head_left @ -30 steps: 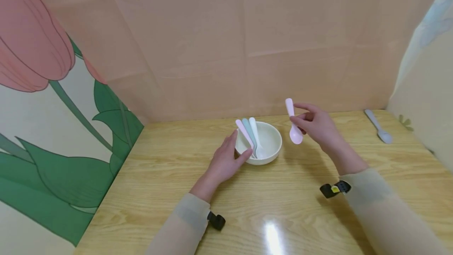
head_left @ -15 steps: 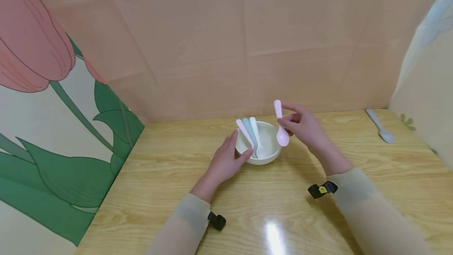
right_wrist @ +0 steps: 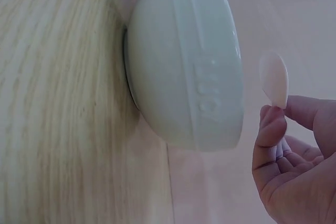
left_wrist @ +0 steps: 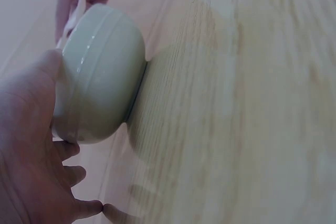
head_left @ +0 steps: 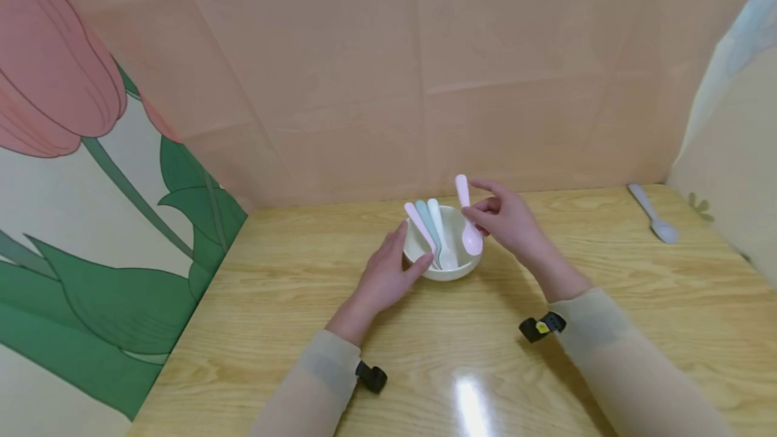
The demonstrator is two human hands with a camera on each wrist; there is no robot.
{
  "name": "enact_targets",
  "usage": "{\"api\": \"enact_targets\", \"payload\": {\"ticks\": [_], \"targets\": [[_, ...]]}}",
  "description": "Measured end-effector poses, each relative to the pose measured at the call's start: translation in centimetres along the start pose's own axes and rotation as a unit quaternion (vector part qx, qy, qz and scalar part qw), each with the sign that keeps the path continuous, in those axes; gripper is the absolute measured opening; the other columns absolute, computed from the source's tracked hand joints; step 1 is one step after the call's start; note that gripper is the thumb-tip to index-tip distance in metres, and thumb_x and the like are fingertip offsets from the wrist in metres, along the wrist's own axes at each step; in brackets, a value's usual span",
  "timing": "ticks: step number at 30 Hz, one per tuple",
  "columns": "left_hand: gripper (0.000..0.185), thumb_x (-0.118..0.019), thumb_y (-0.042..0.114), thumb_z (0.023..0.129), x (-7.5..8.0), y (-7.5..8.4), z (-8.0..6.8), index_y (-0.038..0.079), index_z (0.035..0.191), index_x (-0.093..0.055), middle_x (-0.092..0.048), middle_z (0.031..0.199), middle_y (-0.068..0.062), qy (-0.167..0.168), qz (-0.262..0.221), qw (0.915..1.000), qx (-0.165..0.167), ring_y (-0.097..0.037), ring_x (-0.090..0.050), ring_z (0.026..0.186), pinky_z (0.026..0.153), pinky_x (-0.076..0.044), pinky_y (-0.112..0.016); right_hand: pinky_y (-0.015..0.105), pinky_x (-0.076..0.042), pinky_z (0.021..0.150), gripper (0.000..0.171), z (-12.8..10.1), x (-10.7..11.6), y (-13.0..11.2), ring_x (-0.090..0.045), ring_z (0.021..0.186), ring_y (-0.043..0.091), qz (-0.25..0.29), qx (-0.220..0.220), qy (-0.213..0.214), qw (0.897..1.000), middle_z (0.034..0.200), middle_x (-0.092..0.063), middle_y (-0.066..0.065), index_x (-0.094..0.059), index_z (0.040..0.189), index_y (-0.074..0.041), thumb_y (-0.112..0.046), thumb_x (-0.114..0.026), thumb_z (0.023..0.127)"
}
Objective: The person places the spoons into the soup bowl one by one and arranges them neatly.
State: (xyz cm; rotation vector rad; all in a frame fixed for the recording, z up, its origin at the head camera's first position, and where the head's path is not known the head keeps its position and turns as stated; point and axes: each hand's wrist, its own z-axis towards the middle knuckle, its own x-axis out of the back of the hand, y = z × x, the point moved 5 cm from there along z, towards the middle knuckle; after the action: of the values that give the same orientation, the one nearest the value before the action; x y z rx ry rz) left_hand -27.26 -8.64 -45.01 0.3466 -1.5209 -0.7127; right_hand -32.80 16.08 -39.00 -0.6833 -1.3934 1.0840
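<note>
A small white bowl (head_left: 461,268) stands mid-table and holds three spoons: pink (head_left: 419,222), pale green (head_left: 427,221) and white (head_left: 438,224), handles leaning back-left. My left hand (head_left: 388,274) cups the bowl's (left_wrist: 100,93) left side with thumb and fingers. My right hand (head_left: 506,221) pinches a pink spoon (head_left: 467,221) by its handle, bowl end down, right over the bowl's right rim. In the right wrist view the spoon's pink head (right_wrist: 274,80) hangs beside the bowl (right_wrist: 184,61).
A grey spoon (head_left: 652,214) lies at the table's far right, near the side wall. Pink backdrop panels close the back, a tulip-print panel the left. Bare wooden tabletop (head_left: 455,363) spreads in front of the bowl.
My right hand has carried the pink spoon leftward, from right of the bowl to over its right rim. The left hand stays on the bowl.
</note>
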Motion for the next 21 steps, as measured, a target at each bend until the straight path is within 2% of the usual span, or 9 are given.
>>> {"api": "enact_targets", "payload": {"ticks": [6, 15, 21], "targets": [[0.099, -0.048, 0.076, 0.107, -0.1, 0.0, 0.1, 0.023, 0.180, -0.006, -0.020, 0.183, -0.012, 0.001, 0.002, 1.0000, -0.002, -0.035, -0.021, 0.167, 0.131, -0.024, -0.061, 0.029, -0.061, 0.074, 0.070, 0.0, -0.8, 0.1, -0.070, 0.085, 0.024, 0.006, 0.006, 0.001, 1.000, 0.111, -0.077, 0.020, -0.044, 0.169, -0.013, -0.017, -0.076, 0.107], [0.101, -0.047, 0.077, 0.107, -0.1, 0.0, 0.2, 0.020, 0.180, -0.006, -0.022, 0.183, -0.010, 0.006, 0.011, 0.9999, -0.010, -0.034, -0.028, 0.165, 0.130, -0.027, -0.059, 0.029, -0.062, 0.071, 0.078, 0.3, -1.9, 0.1, -0.072, 0.081, 0.024, 0.021, 0.017, 0.000, 1.000, 0.107, -0.077, 0.022, -0.035, 0.173, -0.012, -0.013, -0.076, 0.107], [0.102, -0.047, 0.078, 0.107, 0.0, 0.2, 0.1, 0.020, 0.180, -0.007, -0.022, 0.183, -0.011, 0.006, 0.012, 0.9998, -0.013, -0.034, -0.027, 0.165, 0.130, -0.026, -0.059, 0.029, -0.062, 0.070, 0.079, 0.4, -2.2, 0.1, -0.072, 0.080, 0.024, 0.013, 0.025, 0.006, 1.000, 0.104, -0.076, 0.022, -0.035, 0.173, -0.013, -0.010, -0.077, 0.106]]}}
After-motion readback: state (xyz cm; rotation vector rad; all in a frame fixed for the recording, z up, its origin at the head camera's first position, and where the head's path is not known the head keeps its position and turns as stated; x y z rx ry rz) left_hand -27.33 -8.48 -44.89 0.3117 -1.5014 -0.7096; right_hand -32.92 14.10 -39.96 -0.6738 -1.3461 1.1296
